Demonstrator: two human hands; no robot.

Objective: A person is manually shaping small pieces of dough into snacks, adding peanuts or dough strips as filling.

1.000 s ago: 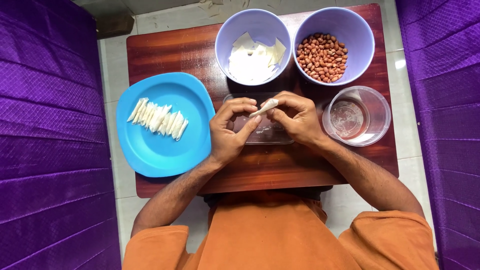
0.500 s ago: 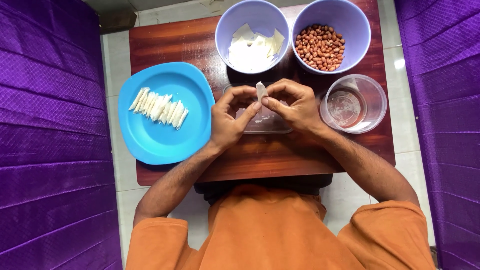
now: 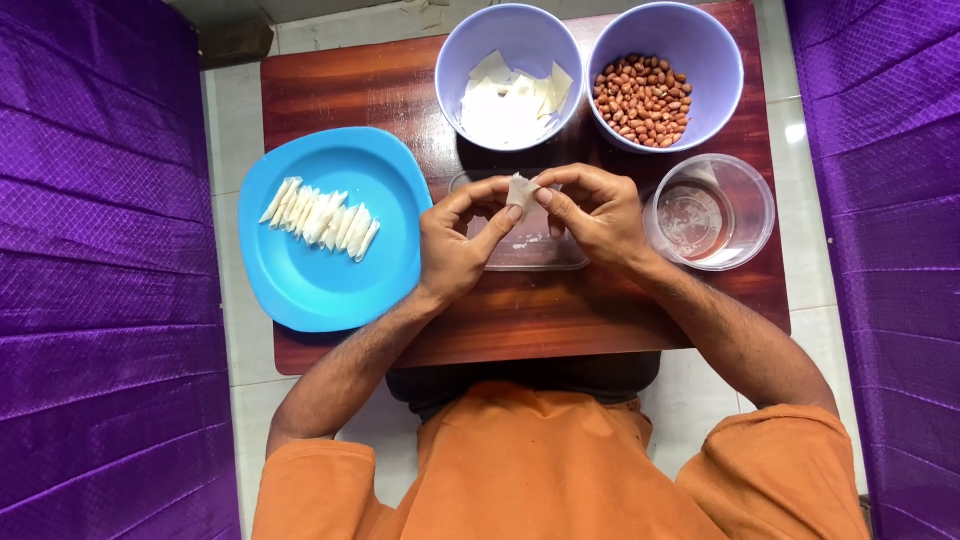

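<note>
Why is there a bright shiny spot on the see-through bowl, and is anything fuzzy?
Head view: daylight glints off the clear round container and the pale floor tile; both hands and the white wrapper piece look sharp; soft shadows sit under the two lilac bowls.

Low reddish-brown wooden desk [image 3: 340, 85] at centre, standing on pale tiled floor [image 3: 228, 120]. Purple quilted fabric [image 3: 100, 270] left of the desk, more of the same [image 3: 890, 200] right of it, both running top to bottom. Bright glare on the tiles right of the desk, possibly daylight. Dark object beyond the far left corner, unclear.
</note>
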